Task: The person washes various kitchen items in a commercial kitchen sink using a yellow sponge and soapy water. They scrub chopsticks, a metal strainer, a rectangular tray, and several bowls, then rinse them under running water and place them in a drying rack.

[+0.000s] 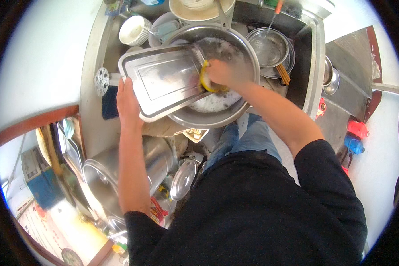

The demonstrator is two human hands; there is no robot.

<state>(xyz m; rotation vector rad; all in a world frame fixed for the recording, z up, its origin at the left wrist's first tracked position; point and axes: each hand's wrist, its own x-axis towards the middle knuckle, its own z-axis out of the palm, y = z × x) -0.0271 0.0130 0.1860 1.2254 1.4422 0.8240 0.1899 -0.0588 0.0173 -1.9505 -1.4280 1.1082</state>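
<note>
My left hand grips the near left edge of a rectangular stainless steel tray, which is tilted over a large round metal basin. At the tray's right end my right hand presses a yellow sponge or scrubbing cloth against the metal; motion blurs that hand. Soapy water with white foam fills part of the basin. The tray covers the basin's left side. A metal handle leans across the basin's far rim.
Stacked white bowls stand at the far left of the sink. Water runs from an orange-tipped tap into a metal bowl, with wooden chopsticks beside it. A large steel pot lies below my left arm.
</note>
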